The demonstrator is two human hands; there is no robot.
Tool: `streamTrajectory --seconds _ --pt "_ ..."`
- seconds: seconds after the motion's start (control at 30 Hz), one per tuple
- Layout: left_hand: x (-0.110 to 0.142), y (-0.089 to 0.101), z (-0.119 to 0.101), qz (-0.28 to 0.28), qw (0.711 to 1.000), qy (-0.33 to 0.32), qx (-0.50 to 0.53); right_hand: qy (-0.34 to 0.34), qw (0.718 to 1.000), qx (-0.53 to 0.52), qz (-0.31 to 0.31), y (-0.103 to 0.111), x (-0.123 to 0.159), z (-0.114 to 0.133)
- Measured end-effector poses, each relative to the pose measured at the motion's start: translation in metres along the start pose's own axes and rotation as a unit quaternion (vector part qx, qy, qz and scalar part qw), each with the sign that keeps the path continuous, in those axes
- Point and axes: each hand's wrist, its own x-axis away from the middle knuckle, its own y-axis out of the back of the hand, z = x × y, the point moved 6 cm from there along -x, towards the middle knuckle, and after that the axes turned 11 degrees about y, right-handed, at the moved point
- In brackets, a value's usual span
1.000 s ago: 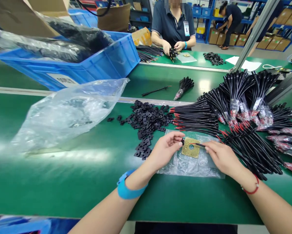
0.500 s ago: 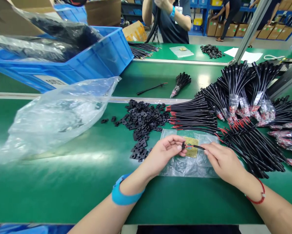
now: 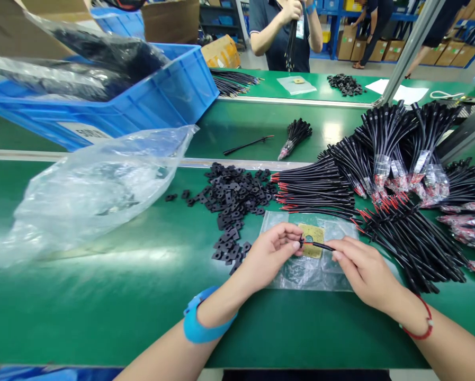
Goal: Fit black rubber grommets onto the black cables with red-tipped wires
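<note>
My left hand (image 3: 271, 254) and right hand (image 3: 364, 272) each pinch the black wire (image 3: 320, 245) (red core showing), held just above the tan square pad (image 3: 315, 234)

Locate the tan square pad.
In the head view, the tan pad lies on a clear plastic bag, between the person's left hand and right hand.

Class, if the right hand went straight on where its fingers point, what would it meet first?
The right hand would first meet the black cable at its fingertips, then probably the tan square pad, though depth is unclear.
</note>
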Motion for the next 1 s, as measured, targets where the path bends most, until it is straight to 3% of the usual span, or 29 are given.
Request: streamTrajectory --seconds 0.33,0.57,0.8,0.9,1.0 --pt "-0.001 0.0 0.006 0.038 0.997 0.049 0.039 0.029 1.0 0.006 -0.008 0.004 -0.003 0.004" --pt "0.001 -0.009 0.012 0.074 0.989 0.099 0.076 0.028 0.992 0.104 0.059 -0.006 -0.003 0.003" --pt "0.003 -0.015 0.02 0.026 0.995 0.068 0.066 0.062 0.984 0.165 0.015 -0.006 -0.005 0.013" --pt "0.004 -0.014 0.021 0.013 0.999 0.038 0.005 0.048 0.982 0.177 0.045 -0.009 -0.004 0.014" --pt "0.007 -0.015 0.016 0.018 0.997 -0.002 -0.077 -0.023 0.99 0.101 0.097 -0.012 -0.002 0.008"
